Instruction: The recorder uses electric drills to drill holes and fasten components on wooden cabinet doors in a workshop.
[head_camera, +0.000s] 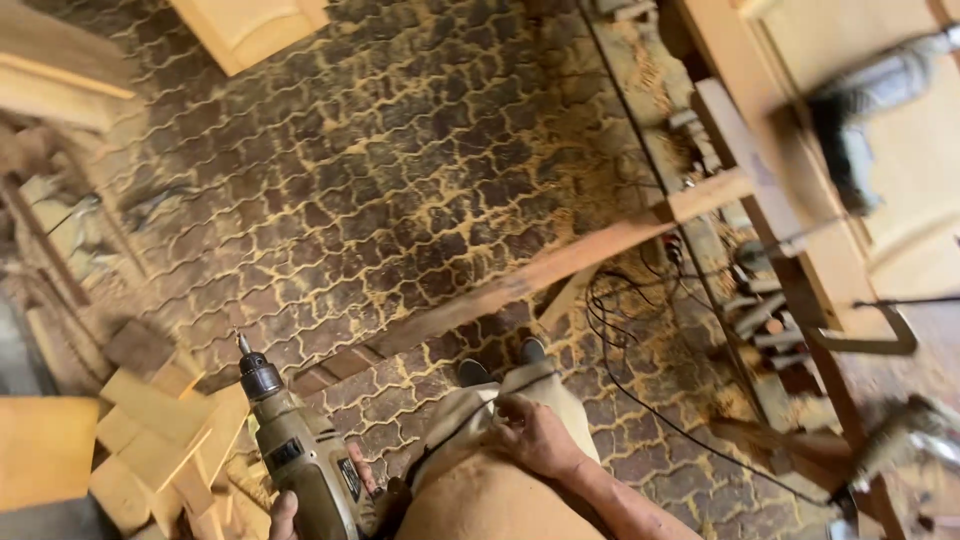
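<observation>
My left hand (283, 515) grips the handle of an olive-green power drill (300, 450) at the bottom left. The drill's bit and dark chuck (258, 377) point up and away from me. My right hand (535, 435) rests on my tan trousers (480, 480) at the hip, fingers curled into the cloth by the pocket. My dark shoes (500, 362) stand on the paved floor just ahead.
Sawdust-covered interlocking pavers (400, 170) fill the floor. A long wooden beam (520, 280) runs across it. Offcut wood blocks (170, 430) lie at the left. A workbench (790, 170) at the right holds a blurred power tool (860, 120). Black cables (640, 370) trail below it.
</observation>
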